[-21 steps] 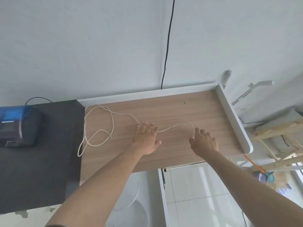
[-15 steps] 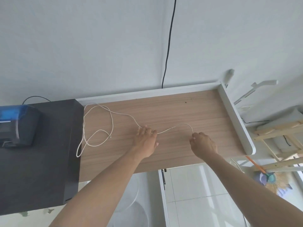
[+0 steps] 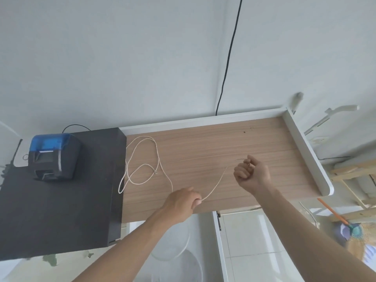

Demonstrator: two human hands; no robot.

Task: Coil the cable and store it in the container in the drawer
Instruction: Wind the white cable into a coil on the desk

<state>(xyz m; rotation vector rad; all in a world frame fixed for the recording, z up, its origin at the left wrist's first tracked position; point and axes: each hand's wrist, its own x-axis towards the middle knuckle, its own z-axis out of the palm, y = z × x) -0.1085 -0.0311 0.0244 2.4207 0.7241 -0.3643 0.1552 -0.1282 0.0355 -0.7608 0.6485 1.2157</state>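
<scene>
1. The pale wall (image 3: 142, 58) fills the upper view; a black cord (image 3: 227, 58) runs down it to the back of the desk.
2. The wooden desk (image 3: 254, 143) has a raised white rim along its back and right edge, and its right half is bare. Its near edge is open, with tiled floor (image 3: 254, 241) below.
3. A black cabinet (image 3: 61, 200) butts against the desk's left side and carries a blue-topped printer (image 3: 54, 157).
4. The cable (image 3: 142, 159), thin and white, lies in loose loops on the desk's left part, next to the cabinet, then runs right in 1 strand between the 2 hands.
5. The left hand (image 3: 181, 202) sits near the desk's front edge, palm down, fingers closed around the cable.
6. The right hand (image 3: 252, 174) is raised above the desk's middle in a loose fist, pinching the cable's end between thumb and forefinger.
</scene>
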